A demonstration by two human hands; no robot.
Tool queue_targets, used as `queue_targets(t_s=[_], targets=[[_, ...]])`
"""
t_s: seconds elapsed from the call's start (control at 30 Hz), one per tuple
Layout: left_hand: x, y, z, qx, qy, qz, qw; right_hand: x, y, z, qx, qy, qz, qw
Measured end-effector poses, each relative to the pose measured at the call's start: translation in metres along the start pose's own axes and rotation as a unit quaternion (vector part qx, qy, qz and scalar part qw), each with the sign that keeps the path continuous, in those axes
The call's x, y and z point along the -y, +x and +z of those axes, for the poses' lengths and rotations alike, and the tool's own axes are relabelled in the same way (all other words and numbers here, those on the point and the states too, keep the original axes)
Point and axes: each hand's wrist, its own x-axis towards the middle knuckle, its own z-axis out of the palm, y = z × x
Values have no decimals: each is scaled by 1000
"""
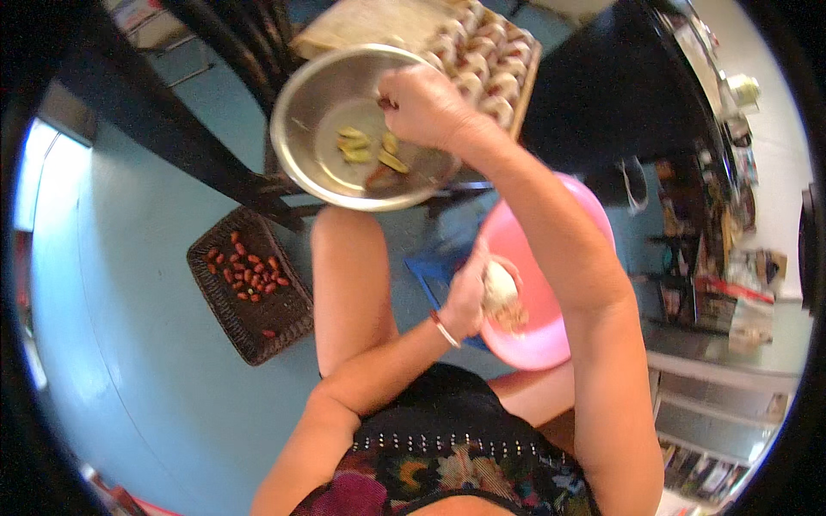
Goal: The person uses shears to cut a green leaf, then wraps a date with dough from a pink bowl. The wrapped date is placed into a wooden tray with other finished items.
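Observation:
My left hand [466, 293], with a white and a reddish band at the wrist, holds a whitish rounded lump [499, 287] over a pink plastic basin [548, 342]. Pale brownish bits [511, 317] lie at the lump's lower edge. Higher up, my right hand [419, 103] is closed above the right part of a stainless steel basin [293, 161]. A small dark reddish piece [387, 103] shows at its fingers; what it is cannot be made out. Yellow-green strips [353, 145] and a reddish strip [385, 177] lie in the steel basin.
Behind the steel basin, a wooden board [361, 22] carries rows of pale pieces with dark red parts [481, 68]. A dark woven basket [281, 338] with reddish-brown oval fruits [255, 267] stands on the blue floor [155, 277]. Something blue [423, 284] is beside the pink basin.

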Motion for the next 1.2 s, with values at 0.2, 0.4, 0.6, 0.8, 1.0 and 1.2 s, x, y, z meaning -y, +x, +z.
queue_targets(t_s=[0.2, 0.4, 0.6, 0.8, 1.0, 1.2], targets=[[-5, 4, 2, -1, 0, 34, 999, 14, -155, -93, -31, 172, 75, 982], [27, 14, 14, 38, 3, 10, 999, 19, -283, -81, -76, 280, 258, 921], [51, 8, 30, 48, 47, -51, 996, 18, -323, -79, -75, 218, 264, 937], [66, 8, 33, 54, 39, -68, 995, 13, -344, -74, -102, 202, 247, 942], [65, 13, 33, 59, 41, -75, 995, 21, -352, -68, -205, 194, 262, 923], [59, 9, 48, 76, 3, -96, 993, 26, -350, -59, -281, -11, 152, 948]])
